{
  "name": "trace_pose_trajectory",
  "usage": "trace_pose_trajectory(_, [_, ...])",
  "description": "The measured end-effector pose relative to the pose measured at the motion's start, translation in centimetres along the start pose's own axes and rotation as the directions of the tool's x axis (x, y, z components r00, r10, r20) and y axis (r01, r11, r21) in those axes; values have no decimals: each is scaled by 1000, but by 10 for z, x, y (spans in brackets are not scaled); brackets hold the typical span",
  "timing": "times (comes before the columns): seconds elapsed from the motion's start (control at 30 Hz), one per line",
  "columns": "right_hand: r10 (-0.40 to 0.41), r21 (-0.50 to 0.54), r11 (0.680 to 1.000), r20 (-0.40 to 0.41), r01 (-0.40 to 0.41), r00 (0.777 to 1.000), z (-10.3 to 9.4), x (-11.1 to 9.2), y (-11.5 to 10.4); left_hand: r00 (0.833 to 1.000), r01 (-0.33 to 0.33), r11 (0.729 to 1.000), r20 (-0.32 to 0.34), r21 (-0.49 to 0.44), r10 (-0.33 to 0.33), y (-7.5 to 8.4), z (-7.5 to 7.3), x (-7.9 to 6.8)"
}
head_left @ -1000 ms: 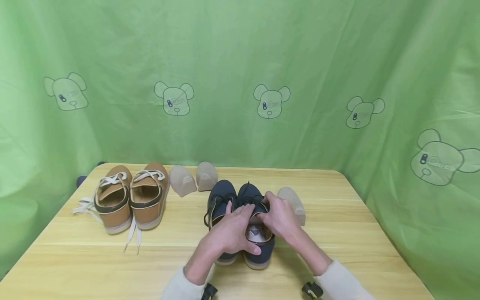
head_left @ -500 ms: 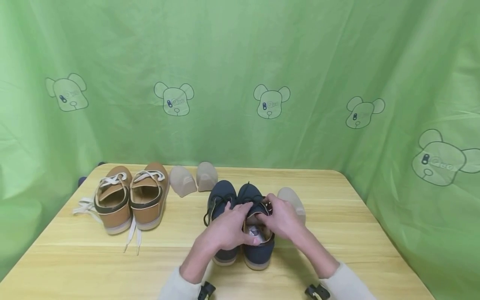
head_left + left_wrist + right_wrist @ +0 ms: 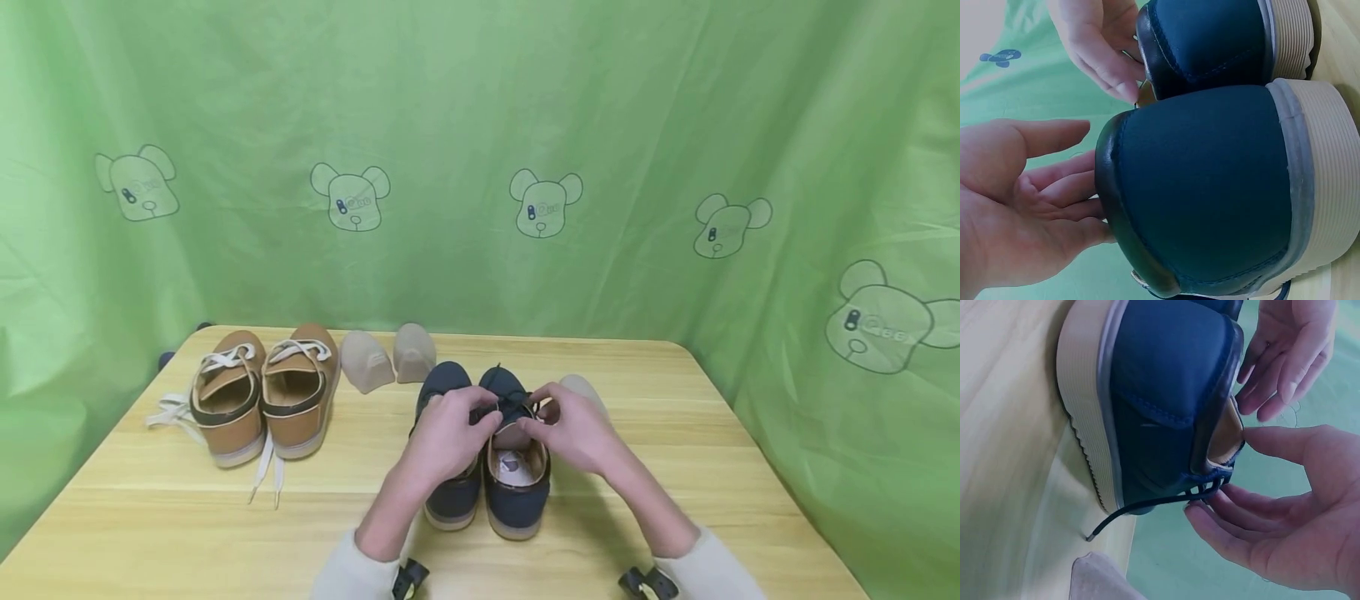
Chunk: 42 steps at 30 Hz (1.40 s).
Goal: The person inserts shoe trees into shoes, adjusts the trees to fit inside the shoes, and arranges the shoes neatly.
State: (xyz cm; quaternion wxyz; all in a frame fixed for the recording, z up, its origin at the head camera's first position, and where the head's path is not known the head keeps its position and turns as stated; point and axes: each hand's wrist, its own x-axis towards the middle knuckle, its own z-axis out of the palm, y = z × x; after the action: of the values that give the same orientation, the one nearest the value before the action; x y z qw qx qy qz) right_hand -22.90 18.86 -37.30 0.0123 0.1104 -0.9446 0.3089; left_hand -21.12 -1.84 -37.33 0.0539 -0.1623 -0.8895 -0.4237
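Observation:
Two navy lace-up shoes stand side by side in the head view, heels towards me. My hands are at the mouth of the right navy shoe (image 3: pixel 517 507). My right hand (image 3: pixel 576 429) pinches the edge of its lace opening, thumb at the inner edge and fingers outside by the dark lace (image 3: pixel 1154 501). My left hand (image 3: pixel 446 437) reaches over the left navy shoe (image 3: pixel 452 502), thumb and forefinger at the opposite edge; its fingertips are partly hidden. A grey-beige piece (image 3: pixel 512 437) shows inside the mouth; I cannot tell whether it is the tongue or an insert.
A brown pair, the left shoe (image 3: pixel 231 437) and right shoe (image 3: pixel 291 435), with loose white laces, stands at the left. Two beige toe-shaped inserts, one (image 3: pixel 366 362) beside another (image 3: pixel 414 354), lie behind. A similar insert (image 3: pixel 583 387) lies behind my right hand.
My left hand has drawn up from across the right navy shoe's mouth to its lace edge, uncovering the insole. My right hand has shifted slightly rightwards. The shoes have stayed in place.

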Motion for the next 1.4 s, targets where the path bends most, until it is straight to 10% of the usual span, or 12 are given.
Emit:
trace_pose_trajectory(0.63, [122,19,992,-284,-121,951,-6,14,56,982,16,998,-189,-57,-26,9,0,0])
trace_pose_trajectory(1.4, [310,17,951,-69,-309,948,2,4,93,991,13,999,-135,-52,-20,20,16,-2])
